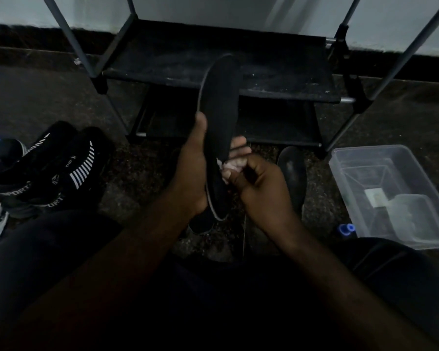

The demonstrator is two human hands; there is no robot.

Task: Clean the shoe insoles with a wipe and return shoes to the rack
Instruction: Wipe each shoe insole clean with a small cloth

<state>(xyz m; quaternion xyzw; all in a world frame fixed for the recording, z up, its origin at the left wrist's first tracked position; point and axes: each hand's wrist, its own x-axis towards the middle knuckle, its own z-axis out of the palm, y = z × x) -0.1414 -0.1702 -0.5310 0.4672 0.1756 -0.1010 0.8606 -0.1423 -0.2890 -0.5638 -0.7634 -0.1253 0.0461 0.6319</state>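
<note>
Two hands up and busy, mid-frame. Grips one black insole [219,117] in the left hand [192,171], thumb laid up along its near edge, fingers curled round behind. Pinches one crumpled pale wipe [232,165] in the right hand [262,186], fingers tightly curled, wipe pressed to the insole's lower half. Holds the insole with its long axis nearly upright in the frame, toe end up and away toward the rack [276,72], heel end down toward the lap, dark face turned to the right hand. Beyond, one rack on the floor, two black shelves in view, grey poles at the corners. Left of the hands, two black striped sneakers [79,168] lying together. Just right of the right hand, one dark shoe [293,171] on the floor. Farther right, one clear plastic tub [352,158], one smaller clear box [416,219] inside, one blue cap [346,228] near its front corner.
</note>
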